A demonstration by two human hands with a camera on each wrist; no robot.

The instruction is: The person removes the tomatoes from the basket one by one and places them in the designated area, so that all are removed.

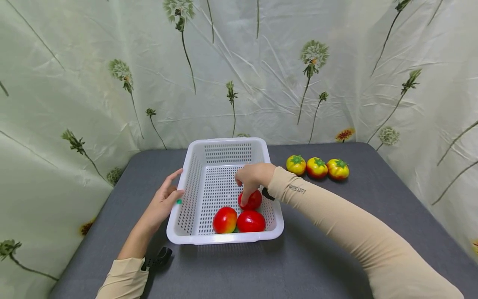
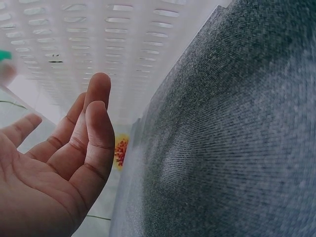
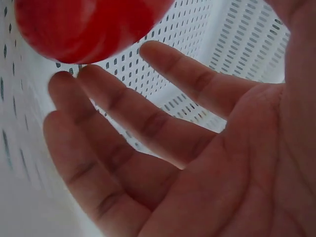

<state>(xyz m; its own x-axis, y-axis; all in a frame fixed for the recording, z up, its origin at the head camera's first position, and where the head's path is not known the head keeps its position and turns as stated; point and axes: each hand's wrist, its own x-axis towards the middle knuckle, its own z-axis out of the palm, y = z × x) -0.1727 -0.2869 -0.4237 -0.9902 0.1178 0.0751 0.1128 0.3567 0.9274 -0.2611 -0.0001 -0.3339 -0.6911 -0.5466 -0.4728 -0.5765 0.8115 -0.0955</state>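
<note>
A white perforated plastic basket (image 1: 225, 239) stands on the grey table. Inside its near right part lie three round fruits: a glossy red one (image 1: 255, 200), a second red one (image 1: 251, 221) and a red-yellow one (image 1: 225, 220). My right hand (image 1: 254, 176) reaches into the basket over the farthest fruit. In the right wrist view its fingers are spread and loosely bent beside that red fruit (image 3: 89, 24), not wrapped round it. At the basket's left rim, my left hand (image 1: 161, 204) touches with thumb and forefinger. Its other fingers bend loosely beside the outer wall (image 2: 118, 34).
Three yellow-red fruits with green leafy tops stand in a row right of the basket: a left one (image 1: 296, 165), a middle one (image 1: 316, 168) and a right one (image 1: 337, 169). A flower-printed curtain (image 1: 239, 74) hangs behind the grey table (image 1: 298, 265).
</note>
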